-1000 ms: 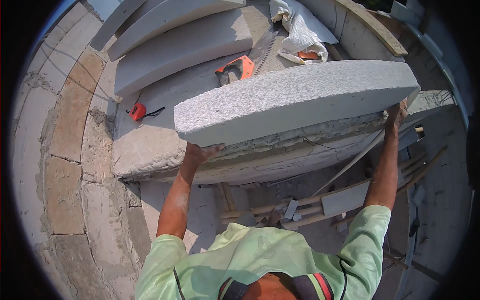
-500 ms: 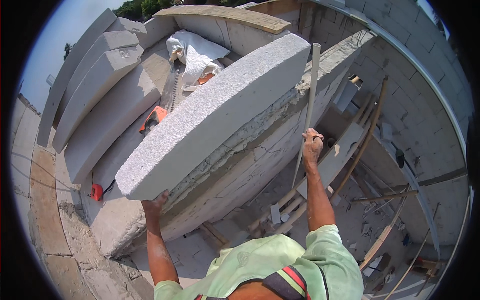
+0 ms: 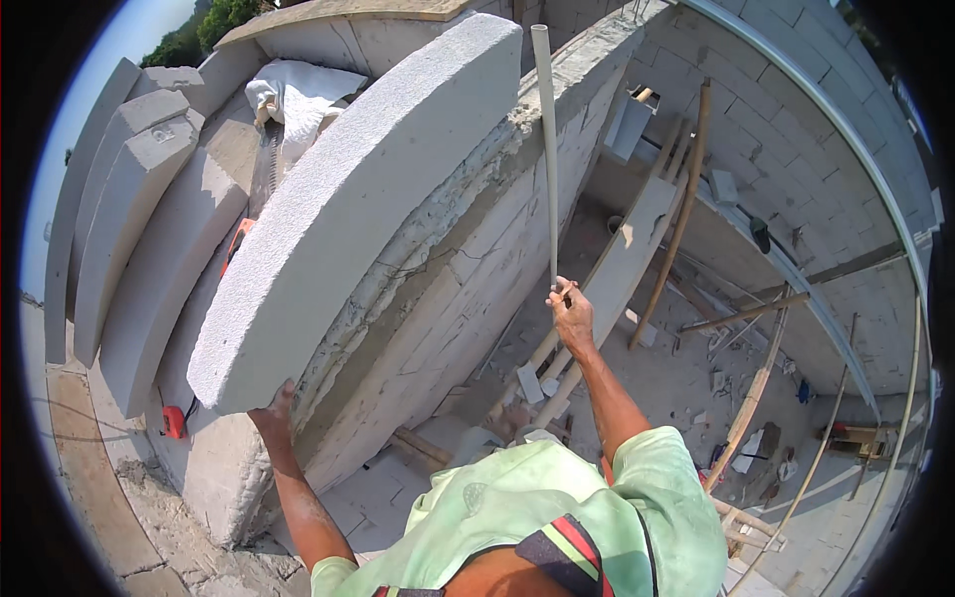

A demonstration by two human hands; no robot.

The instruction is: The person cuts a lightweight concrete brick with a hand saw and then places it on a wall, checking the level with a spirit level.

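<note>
A long curved white aerated block (image 3: 358, 204) lies along the top of the rough-edged wall, angled up to the right. My left hand (image 3: 274, 408) grips the block's near lower end, its fingertips at the underside. My right hand (image 3: 570, 313) is closed around a slim grey pipe (image 3: 545, 149) standing upright beside the wall. Behind the block, a saw with an orange handle (image 3: 238, 242) is mostly hidden next to a white sack (image 3: 298, 92), and a red tape measure (image 3: 175, 420) lies near the block's lower end.
More curved blocks (image 3: 149, 239) lean at the left. To the right, the wall (image 3: 458, 328) drops to a lower level with planks on poles (image 3: 637, 249), rubble and a curved metal channel (image 3: 856, 348) against the block walls. Trees show at the upper left.
My view has swung right. My right hand has left the block's far end and now holds the pipe. My left hand stays at the block's near end.
</note>
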